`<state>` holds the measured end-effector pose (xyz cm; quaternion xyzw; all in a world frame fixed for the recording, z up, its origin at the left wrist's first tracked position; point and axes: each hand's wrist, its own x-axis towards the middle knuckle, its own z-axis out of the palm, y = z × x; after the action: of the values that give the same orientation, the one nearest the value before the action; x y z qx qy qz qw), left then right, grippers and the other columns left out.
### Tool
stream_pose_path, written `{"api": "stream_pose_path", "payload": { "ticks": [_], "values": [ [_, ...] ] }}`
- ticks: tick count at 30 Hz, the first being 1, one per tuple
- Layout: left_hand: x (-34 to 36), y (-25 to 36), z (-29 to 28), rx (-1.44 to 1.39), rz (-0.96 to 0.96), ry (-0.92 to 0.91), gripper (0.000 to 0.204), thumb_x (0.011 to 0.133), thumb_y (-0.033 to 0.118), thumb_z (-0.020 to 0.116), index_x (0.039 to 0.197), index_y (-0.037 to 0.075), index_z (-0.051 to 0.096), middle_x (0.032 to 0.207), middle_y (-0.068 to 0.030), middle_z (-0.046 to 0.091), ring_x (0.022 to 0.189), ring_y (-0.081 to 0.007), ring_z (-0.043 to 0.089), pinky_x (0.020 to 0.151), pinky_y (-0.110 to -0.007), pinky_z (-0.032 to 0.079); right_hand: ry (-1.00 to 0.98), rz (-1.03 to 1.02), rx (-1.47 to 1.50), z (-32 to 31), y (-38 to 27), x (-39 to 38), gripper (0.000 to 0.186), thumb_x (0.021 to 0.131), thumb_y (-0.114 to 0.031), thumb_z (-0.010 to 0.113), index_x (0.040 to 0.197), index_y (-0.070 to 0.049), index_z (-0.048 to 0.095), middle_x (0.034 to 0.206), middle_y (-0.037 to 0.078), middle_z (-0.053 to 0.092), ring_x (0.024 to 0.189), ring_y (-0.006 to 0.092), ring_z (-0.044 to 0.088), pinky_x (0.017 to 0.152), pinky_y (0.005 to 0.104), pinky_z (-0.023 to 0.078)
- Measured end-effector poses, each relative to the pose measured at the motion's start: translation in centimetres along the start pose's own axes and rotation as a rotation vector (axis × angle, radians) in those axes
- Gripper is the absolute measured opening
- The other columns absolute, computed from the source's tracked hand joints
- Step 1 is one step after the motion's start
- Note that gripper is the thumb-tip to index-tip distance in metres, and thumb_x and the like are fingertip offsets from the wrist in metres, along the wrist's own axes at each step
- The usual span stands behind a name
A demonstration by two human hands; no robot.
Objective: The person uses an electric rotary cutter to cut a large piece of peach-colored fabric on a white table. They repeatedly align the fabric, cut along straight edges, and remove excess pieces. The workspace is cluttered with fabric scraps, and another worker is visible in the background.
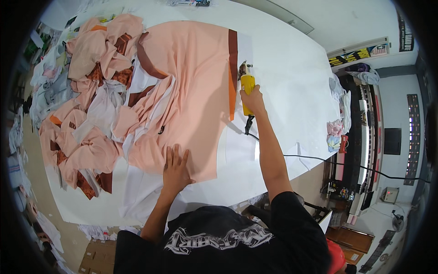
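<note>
My right hand point(252, 97) grips a yellow corded power tool point(247, 82), apparently a fabric cutter, with a metal head at its far end, just right of the peach fabric point(191, 100) and its brown and orange edge strip point(232, 73). My left hand point(177, 166) lies spread on the lower part of that fabric. White sheets point(239, 148) show beneath it. The fabric's left side is bunched in folds, with white showing among them.
Piles of crumpled peach, white and brown pieces point(93, 109) cover the left of the white table point(296, 118). A black cord point(310, 156) runs rightward across it. Folded cloths point(337, 114) lie at the right edge. A long machine point(351, 137) stands beyond; cardboard boxes point(96, 255) are below left.
</note>
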<state>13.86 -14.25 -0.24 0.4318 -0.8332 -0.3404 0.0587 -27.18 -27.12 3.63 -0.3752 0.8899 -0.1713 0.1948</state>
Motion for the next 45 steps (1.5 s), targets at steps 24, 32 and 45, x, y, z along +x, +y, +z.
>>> {"api": "stream_pose_path", "payload": {
  "ticks": [24, 32, 45],
  "values": [
    [0.1, -0.4, -0.6, -0.011, 0.05, -0.045, 0.135, 0.052, 0.043, 0.098, 0.165, 0.02, 0.028, 0.17, -0.0274, 0.015, 0.154, -0.0578, 0.011, 0.119, -0.066, 0.028, 0.019, -0.081, -0.046, -1.3, -5.2, 19.6, 0.076, 0.086, -0.042, 0.069, 0.13, 0.014, 0.042, 0.115, 0.037, 0.067, 0.106, 0.049, 0.07, 0.088, 0.05, 0.059],
    [0.0, -0.3, -0.3, 0.026, -0.042, -0.144, 0.131, 0.054, 0.05, 0.096, 0.164, 0.021, 0.031, 0.171, -0.0263, 0.015, 0.154, -0.0575, 0.011, 0.123, -0.066, 0.021, 0.004, -0.034, -0.027, -1.3, -7.8, 25.2, 0.073, 0.082, -0.038, 0.072, 0.132, 0.008, 0.044, 0.124, 0.031, 0.066, 0.115, 0.044, 0.068, 0.095, 0.0485, 0.058],
    [0.3, 1.7, -0.4, 0.104, -0.014, 0.069, 0.075, 0.072, 0.026, 0.087, 0.139, 0.011, 0.059, 0.15, -0.0163, 0.048, 0.142, -0.0488, 0.039, 0.108, -0.062, 0.042, 0.361, -0.071, 0.345, 4.1, -0.5, 16.7, 0.066, 0.09, -0.044, 0.07, 0.125, 0.007, 0.048, 0.112, 0.036, 0.068, 0.106, 0.0512, 0.069, 0.088, 0.0549, 0.057]
  ]
}}
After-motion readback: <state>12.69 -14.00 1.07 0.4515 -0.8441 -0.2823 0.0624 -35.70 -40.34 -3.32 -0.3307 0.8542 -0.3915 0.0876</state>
